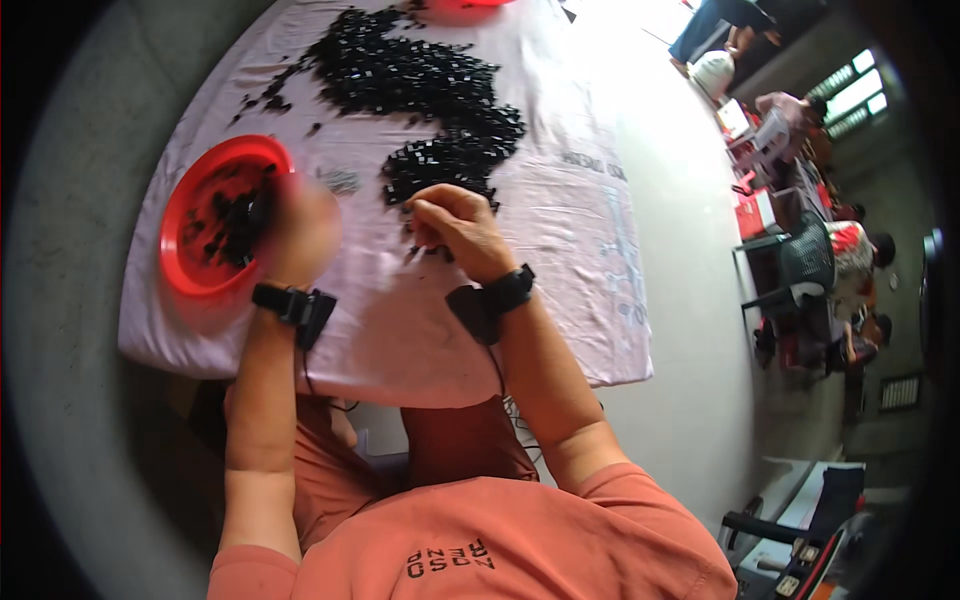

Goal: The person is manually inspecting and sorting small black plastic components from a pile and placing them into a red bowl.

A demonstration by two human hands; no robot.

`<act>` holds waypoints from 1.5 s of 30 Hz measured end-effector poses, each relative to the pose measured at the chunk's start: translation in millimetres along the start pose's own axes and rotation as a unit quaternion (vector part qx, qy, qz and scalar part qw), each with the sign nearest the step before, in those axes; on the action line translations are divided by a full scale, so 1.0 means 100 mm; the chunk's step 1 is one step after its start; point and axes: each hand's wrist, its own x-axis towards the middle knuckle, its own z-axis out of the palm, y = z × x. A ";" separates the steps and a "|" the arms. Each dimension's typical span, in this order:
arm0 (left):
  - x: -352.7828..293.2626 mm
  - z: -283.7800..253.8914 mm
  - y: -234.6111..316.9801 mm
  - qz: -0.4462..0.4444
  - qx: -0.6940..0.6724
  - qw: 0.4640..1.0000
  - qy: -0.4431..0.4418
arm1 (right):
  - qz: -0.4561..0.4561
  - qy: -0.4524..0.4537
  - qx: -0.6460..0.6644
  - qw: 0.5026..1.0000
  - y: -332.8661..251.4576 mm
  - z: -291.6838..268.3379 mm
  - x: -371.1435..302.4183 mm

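A long heap of small, shiny black pieces (400, 75) winds across the cloth-covered table. Its near end reaches my right hand (463, 228), whose thumb and fingertips are closed together in a pinch; whatever is between them is too small or hidden to make out. A few loose black pieces lie just below those fingers. My left hand (303, 232) is smeared by motion at the right rim of a red plastic basin (183, 215), and its fingers cannot be read. More black pieces are inside that basin, mostly on its right side. Each wrist wears a black strap with a small device.
Beside the basin lies a small patch of silvery bits (343, 181). Another red container (465, 12) stands at the table's far edge. The pale pink cloth (570, 330) covers the table. On the right, several people sit near chairs (805, 262) and tables.
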 end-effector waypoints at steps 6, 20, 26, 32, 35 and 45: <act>0.01 0.05 0.12 -0.042 0.012 0.998 -0.047 | 0.006 -0.025 0.034 0.999 0.04 -0.06 -0.02; 0.03 -0.14 0.61 0.022 -0.147 0.989 -0.012 | 0.000 -0.029 -0.007 1.000 0.09 -0.01 0.02; -0.01 -0.17 0.79 0.035 -0.199 0.979 -0.017 | 0.009 -0.035 -0.019 0.999 0.08 0.03 0.00; -0.01 -0.18 0.83 0.044 -0.207 0.977 -0.030 | 0.010 -0.048 -0.026 0.998 0.08 0.02 0.00; 0.00 -0.18 0.81 0.065 -0.207 0.976 -0.035 | 0.010 -0.050 -0.032 0.998 0.08 0.02 0.01; 0.02 -0.21 0.82 0.106 -0.179 0.977 -0.037 | -0.006 -0.061 -0.059 0.996 0.13 0.02 0.01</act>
